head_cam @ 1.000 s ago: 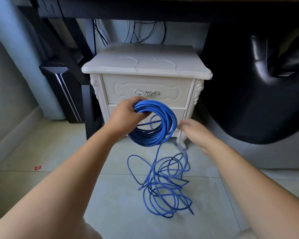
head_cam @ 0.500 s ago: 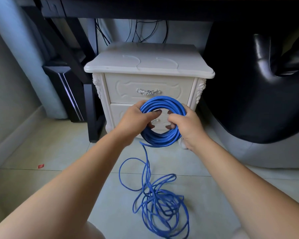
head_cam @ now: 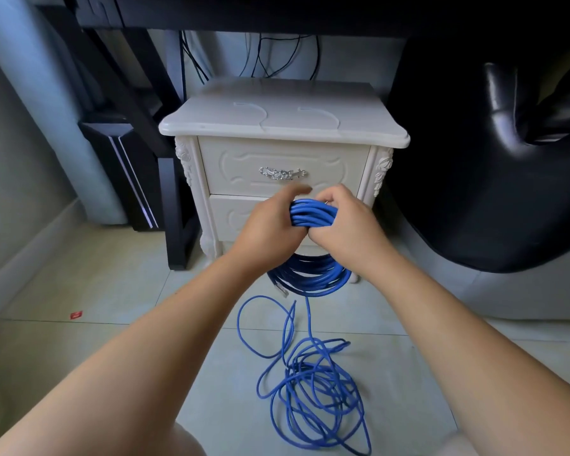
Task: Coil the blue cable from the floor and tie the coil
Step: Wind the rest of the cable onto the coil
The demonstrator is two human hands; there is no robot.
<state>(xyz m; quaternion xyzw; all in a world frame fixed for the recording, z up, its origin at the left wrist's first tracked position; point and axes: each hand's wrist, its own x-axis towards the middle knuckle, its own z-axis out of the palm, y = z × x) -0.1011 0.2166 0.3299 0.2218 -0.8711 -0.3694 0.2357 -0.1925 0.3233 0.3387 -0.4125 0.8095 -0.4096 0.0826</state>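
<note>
A blue cable coil (head_cam: 313,216) of several turns hangs in front of the nightstand's lower drawer. My left hand (head_cam: 270,227) grips the coil's top from the left, with its upper fingers blurred above the strands. My right hand (head_cam: 343,222) curls round the same top part from the right, touching the left hand. The coil's lower arc (head_cam: 313,278) sags below my wrists, and a clear connector end (head_cam: 282,290) dangles at its left. One strand drops from the coil to a loose tangle of blue cable (head_cam: 313,393) on the tiled floor.
A white nightstand (head_cam: 283,126) stands straight ahead under a dark desk. A black computer tower (head_cam: 125,172) and desk leg (head_cam: 175,212) are to its left. A black leather seat (head_cam: 494,159) fills the right. A small red scrap (head_cam: 76,314) lies on the floor.
My right hand came up from the hanging strand to the coil and now grips its top beside the left hand. The coil has tipped toward flat. The floor tangle has shrunk.
</note>
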